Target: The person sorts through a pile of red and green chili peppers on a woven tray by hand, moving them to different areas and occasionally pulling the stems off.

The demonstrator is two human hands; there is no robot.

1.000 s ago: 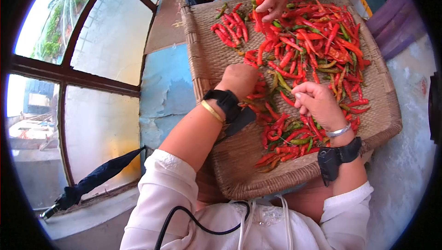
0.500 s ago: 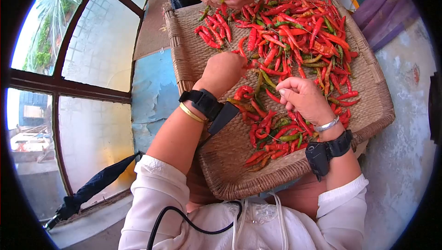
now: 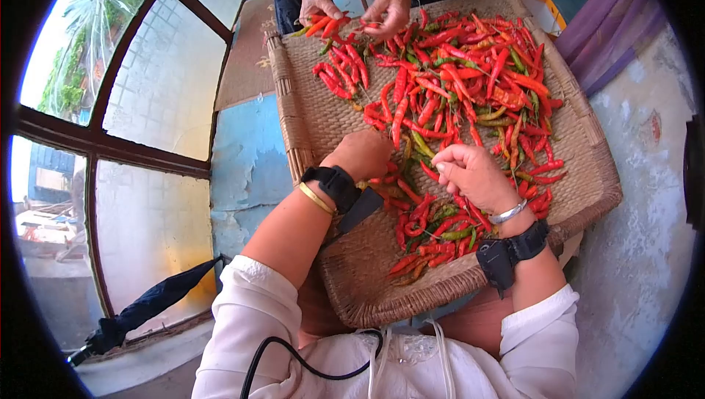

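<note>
A woven basket tray [image 3: 323, 124] in front of me holds many chili peppers [image 3: 433, 105], mostly red with some green and orange. My left hand [image 3: 361, 154] is closed over the left side of the peppers, back of the hand upward. Its fingertips are hidden, so I cannot make out what is in them. To its right, my right hand [image 3: 474, 175] hovers over the middle of the tray, thumb and forefinger pressed together. Anything in that pinch is too small to name. A smaller group of chilies [image 3: 448, 234] lies close to the tray's near edge.
Across the tray, a person's hand [image 3: 319, 2] holds several chilies; that person's other hand [image 3: 389, 6] is beside it. A folded dark umbrella [image 3: 158, 300] leans by the window [image 3: 147, 215] on the left. A purple cloth [image 3: 613, 24] hangs at the right wall.
My left hand has come back toward me from the upper chilies. My right hand stays nearly in place. The other person's hands have moved apart, one with chilies. The view has shifted slightly.
</note>
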